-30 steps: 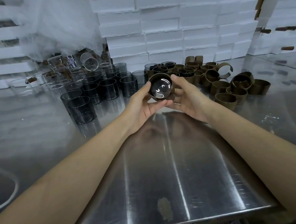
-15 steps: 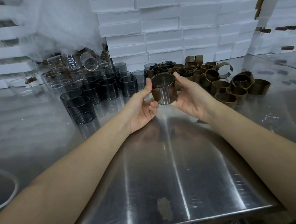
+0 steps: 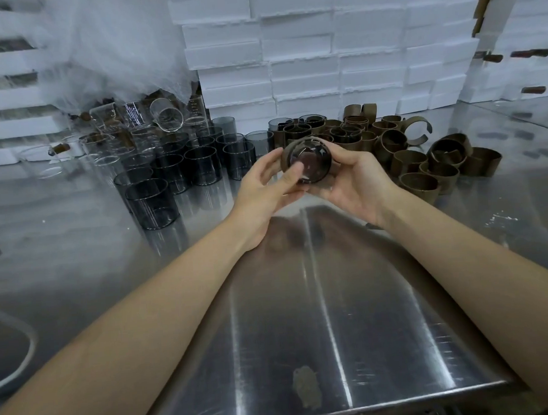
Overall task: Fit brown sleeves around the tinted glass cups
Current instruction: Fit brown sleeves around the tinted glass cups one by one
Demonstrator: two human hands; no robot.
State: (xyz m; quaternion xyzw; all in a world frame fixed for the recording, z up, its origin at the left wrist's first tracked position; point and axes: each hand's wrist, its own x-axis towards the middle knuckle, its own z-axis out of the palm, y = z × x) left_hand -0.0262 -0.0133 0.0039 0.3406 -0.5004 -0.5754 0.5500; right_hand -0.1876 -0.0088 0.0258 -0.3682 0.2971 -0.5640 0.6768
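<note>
1. Leftmost, a white curved rim [image 3: 25, 351] lies at the edge of the steel bench [image 3: 387, 313], and a crumpled clear plastic sheet [image 3: 108, 40] hangs above the far corner.
2. Clear glasses [image 3: 100, 154] crowd beneath the sheet, one of them on its side. Some carry white printed marks, too small to read.
3. Next, tinted glass cups [image 3: 169, 169] stand upright and bare in a tight cluster on the bench.
4. The left grip [image 3: 261, 188] is clasped on the held cup [image 3: 311, 162], with the thumb at the upper rim and a fingertip across its near face.
5. That cup is lifted off the bench and tilted so one round end faces the camera; a brown sleeve [image 3: 286, 156] is wrapped around its wall.
6. The right grip [image 3: 356, 179] cradles the same cup from the right and below, fingers curled round it.
7. Sleeved cups [image 3: 299, 131] stand just behind both hands.
8. Loose brown sleeves [image 3: 425, 167] are heaped further right, one sprung open into a C.
9. Stacked white foam boxes [image 3: 304, 59] wall the back; no lettering is legible.
</note>
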